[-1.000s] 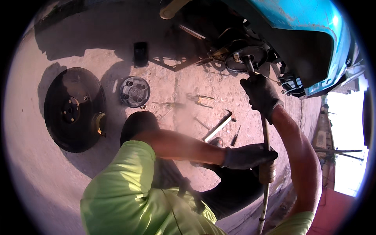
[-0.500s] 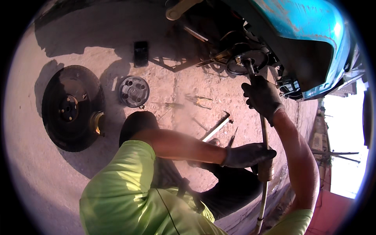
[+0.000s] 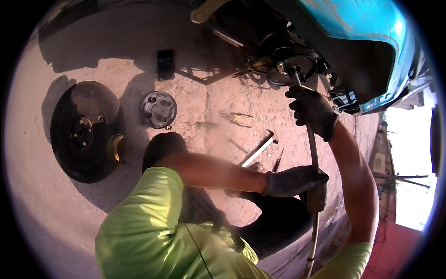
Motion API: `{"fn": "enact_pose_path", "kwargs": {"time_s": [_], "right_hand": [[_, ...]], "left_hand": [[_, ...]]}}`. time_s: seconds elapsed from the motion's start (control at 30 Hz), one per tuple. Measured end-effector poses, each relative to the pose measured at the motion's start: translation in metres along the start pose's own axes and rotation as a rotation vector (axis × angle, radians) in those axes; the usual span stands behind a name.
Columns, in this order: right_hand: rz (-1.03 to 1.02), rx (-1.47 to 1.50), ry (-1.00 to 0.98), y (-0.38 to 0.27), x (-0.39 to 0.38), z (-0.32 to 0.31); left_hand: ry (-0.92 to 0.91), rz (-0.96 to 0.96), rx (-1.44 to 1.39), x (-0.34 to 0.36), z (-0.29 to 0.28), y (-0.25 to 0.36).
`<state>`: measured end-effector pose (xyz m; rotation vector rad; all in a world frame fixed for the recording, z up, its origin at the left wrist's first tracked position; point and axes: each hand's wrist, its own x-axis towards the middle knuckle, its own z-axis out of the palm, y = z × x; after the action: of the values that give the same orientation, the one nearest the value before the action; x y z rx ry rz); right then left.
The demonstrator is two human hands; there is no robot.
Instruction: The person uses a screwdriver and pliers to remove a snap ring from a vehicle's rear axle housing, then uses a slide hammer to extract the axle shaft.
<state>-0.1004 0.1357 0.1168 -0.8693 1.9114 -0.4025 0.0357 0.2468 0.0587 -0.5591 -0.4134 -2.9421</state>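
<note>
A long metal slide hammer (image 3: 312, 144) runs from the wheel hub (image 3: 292, 70) under the blue vehicle down toward the lower edge. My right hand (image 3: 313, 111), in a dark glove, is closed around its shaft just below the hub. Further down, my gloved left hand (image 3: 296, 180) is wrapped at the upper end of the thick sliding weight (image 3: 317, 200). Part of the left fingers is hidden behind the shaft and weight. The tool's upper end meets the hub's centre, where the exact joint is in shadow.
A blue vehicle body (image 3: 357, 28) overhangs at upper right. On the ground lie a wheel with tyre (image 3: 83, 153), a round hub drum (image 3: 159, 109), a phone (image 3: 165, 65), pliers (image 3: 241, 119), a screwdriver (image 3: 204, 124) and a long-handled metal tool (image 3: 258, 149).
My right hand has turned slightly on the shaft, its wrist moving a little rightward. The left hand and the weight have shifted up only slightly.
</note>
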Motion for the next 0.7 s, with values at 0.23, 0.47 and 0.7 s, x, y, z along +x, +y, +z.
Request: {"fn": "enact_pose_path", "kwargs": {"time_s": [0.23, 0.47, 0.7], "right_hand": [[0.137, -0.346, 0.176, -0.025, -0.004, 0.025], [0.216, 1.069, -0.740, 0.025, 0.010, -0.024], [-0.298, -0.819, 0.308, 0.003, -0.015, 0.020]], "left_hand": [[-0.026, 0.050, 0.002, 0.003, -0.010, -0.005], [-0.001, 0.129, 0.023, 0.010, -0.003, -0.004], [-0.055, 0.058, 0.035, 0.003, -0.008, 0.004]]}}
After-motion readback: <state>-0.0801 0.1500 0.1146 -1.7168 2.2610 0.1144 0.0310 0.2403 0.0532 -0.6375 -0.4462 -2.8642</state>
